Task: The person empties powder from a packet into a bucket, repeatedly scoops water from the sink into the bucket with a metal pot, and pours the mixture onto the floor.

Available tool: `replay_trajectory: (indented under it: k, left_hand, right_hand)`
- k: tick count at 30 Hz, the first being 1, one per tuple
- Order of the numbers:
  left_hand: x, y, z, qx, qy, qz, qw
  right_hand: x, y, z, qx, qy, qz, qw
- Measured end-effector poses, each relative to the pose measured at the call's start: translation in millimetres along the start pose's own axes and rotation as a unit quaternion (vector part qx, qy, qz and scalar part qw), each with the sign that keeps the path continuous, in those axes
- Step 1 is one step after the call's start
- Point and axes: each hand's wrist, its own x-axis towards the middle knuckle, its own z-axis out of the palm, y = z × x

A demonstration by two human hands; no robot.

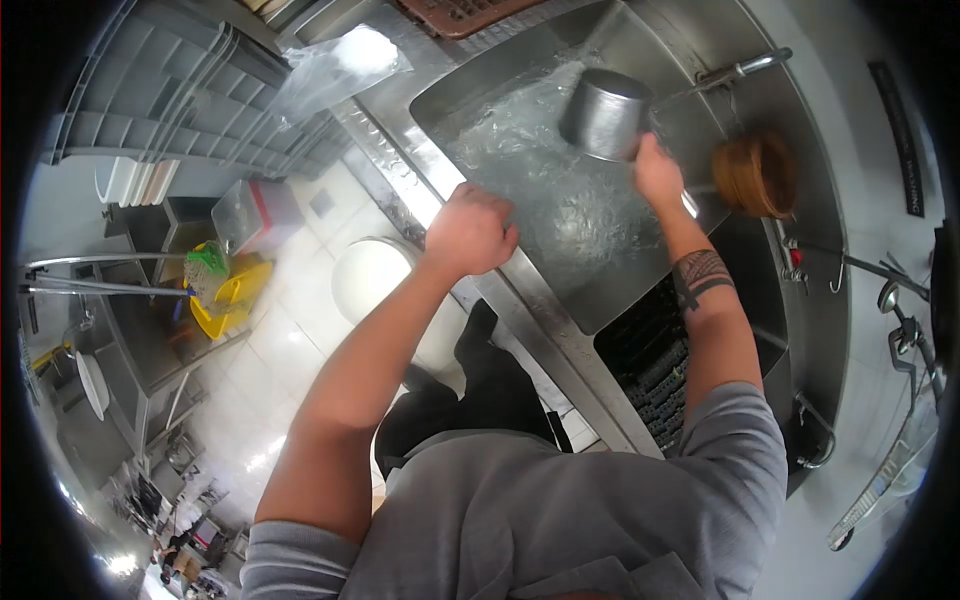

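A silvery metal pot (606, 118) is tilted above the water in the steel sink basin (640, 40). My right hand (658, 175) is closed at its lower right side, holding it. The handle or rim inside my fingers is hidden. Ripples and bubbles cover the clear water (560, 200) below. At the basin's front edge, my left hand (470, 230) has its fingers curled over the metal sink rim (545, 300), the thumb towards the water.
A wall tap (750, 66) and a round wooden tub (755, 175) are beyond the basin. A black rack (655, 365) fills the neighbouring basin. On the floor stands a white bucket (370, 280). Grey crates (180, 90) and a plastic bag (335, 75) are at upper left.
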Motion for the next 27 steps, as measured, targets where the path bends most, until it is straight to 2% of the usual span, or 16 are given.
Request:
replay_trajectory:
  k: [3,5,6,7,8,9,10,11,13,14,15,17,19,21,25,27]
  left_hand:
    - [-1.1,-2.0,-2.7,-0.025,0.013,0.016,0.999]
    - [-1.3,-4.6,0.2,-0.034,0.038,0.043,0.998]
    - [-1.9,-5.3,1.4,-0.034,0.040,0.038,0.998]
    - [-2.6,-6.2,2.2,-0.044,0.051,0.045,0.997]
    - [-3.5,-6.8,2.9,-0.054,0.065,0.050,0.995]
    - [-4.2,-8.5,2.3,-0.052,0.072,0.041,0.995]
    - [-5.4,-9.6,2.0,-0.044,0.087,0.052,0.994]
    - [-8.5,-9.2,3.7,-0.039,0.102,0.062,0.992]
    - [-11.1,-12.5,9.0,-0.039,0.145,0.061,0.987]
    - [-14.2,-12.5,10.6,-0.059,0.210,0.055,0.974]
    - [-20.7,-10.5,12.0,-0.080,0.273,0.049,0.957]
    - [-39.0,-5.7,9.0,-0.086,0.342,0.046,0.935]
    - [-80.9,11.1,18.3,-0.157,0.451,-0.050,0.877]
    - [-157.3,9.9,49.5,-0.159,0.387,-0.092,0.904]
    - [-372.1,7.5,150.1,-0.143,0.210,-0.240,0.937]
    - [-501.0,6.4,209.3,-0.090,0.114,-0.367,0.919]
  right_hand:
    - [2.2,12.3,58.5,0.053,-0.008,0.227,0.972]
    - [22.9,52.4,160.8,-0.169,-0.135,-0.010,0.976]
    - [20.1,43.8,172.1,-0.171,-0.134,-0.015,0.976]
    - [15.7,27.8,182.5,0.051,-0.178,0.082,0.979]
    - [9.6,8.7,190.2,0.268,-0.214,0.172,0.924]
    - [3.6,-9.8,196.0,0.468,-0.240,0.250,0.813]
    - [-3.7,-21.7,197.6,0.639,-0.255,0.315,0.654]
    - [-14.0,-24.8,194.3,0.633,-0.261,0.310,0.660]
    - [-29.5,-30.7,169.7,0.743,-0.351,0.356,0.445]
    - [-41.3,-32.2,160.3,0.765,-0.354,0.337,0.420]
    - [-54.7,-34.0,149.8,0.758,-0.359,0.335,0.429]
    - [-66.6,-45.9,122.0,0.828,-0.384,0.278,0.299]
    - [-77.5,-58.8,87.8,0.826,-0.392,0.261,0.310]
    - [-78.2,-64.6,58.9,0.806,-0.415,0.122,0.404]
    - [-120.4,-106.0,-45.6,0.784,-0.395,0.090,0.471]
    - [-139.9,-125.0,-95.7,0.755,-0.414,0.089,0.500]
